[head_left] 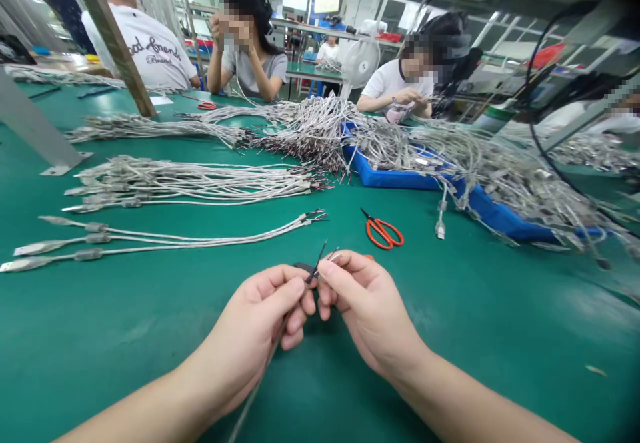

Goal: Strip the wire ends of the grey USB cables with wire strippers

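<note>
My left hand (265, 326) and my right hand (363, 303) meet over the green table (475, 310), near its front edge. Both pinch the stripped end of a thin grey cable (319, 268), whose black and pale wire tips stick up between my fingertips. The cable runs down under my left wrist toward me. Orange-handled scissors (383, 230) lie on the table just beyond my right hand. To the left lie three finished cables (165, 238) side by side, connectors pointing left.
A larger bundle of cables (190, 180) lies behind them. A big tangled heap of cables (450, 156) covers a blue tray (395, 178) at centre right. Several people sit across the table. A metal post foot (60, 162) stands at left.
</note>
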{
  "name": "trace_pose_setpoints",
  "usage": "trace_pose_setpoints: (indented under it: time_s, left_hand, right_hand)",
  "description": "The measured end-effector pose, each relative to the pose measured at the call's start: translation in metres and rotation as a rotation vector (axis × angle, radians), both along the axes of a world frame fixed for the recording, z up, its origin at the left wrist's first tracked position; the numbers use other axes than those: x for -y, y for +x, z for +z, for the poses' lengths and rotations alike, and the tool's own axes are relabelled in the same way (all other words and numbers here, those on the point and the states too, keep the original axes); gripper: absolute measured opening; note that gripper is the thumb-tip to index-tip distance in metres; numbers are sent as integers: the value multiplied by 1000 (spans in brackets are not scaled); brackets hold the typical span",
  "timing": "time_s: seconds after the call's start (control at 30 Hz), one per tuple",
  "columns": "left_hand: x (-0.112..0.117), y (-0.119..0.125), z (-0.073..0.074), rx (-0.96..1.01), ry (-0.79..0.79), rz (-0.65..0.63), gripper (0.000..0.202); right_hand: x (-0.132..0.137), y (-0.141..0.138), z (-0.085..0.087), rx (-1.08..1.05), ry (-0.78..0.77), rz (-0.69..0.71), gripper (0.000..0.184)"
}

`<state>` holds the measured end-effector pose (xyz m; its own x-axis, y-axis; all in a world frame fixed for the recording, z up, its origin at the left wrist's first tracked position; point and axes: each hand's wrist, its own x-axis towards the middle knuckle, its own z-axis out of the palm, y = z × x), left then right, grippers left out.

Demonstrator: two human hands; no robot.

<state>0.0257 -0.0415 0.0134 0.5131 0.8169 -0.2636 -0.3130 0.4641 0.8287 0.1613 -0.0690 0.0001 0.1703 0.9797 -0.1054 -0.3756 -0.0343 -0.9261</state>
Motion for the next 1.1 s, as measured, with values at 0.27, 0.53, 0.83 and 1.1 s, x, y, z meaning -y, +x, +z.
trace_pose_setpoints:
  time_s: [0.27, 0.53, 0.83, 1.1]
  left_hand:
    - [7, -3, -7, 103, -31, -82, 17]
    - [9, -7, -4, 47, -48, -121, 21]
    - [-1, -4, -2, -192, 139, -28, 21]
    - [-6, -9, 3, -259, 199, -102, 11]
  right_hand:
    - [2, -8, 3, -42, 52, -39, 16]
    - [1, 5, 12, 4, 67, -93, 19]
    - [2, 6, 12, -33, -36, 13, 21]
    - [3, 4, 5, 115, 44, 36, 18]
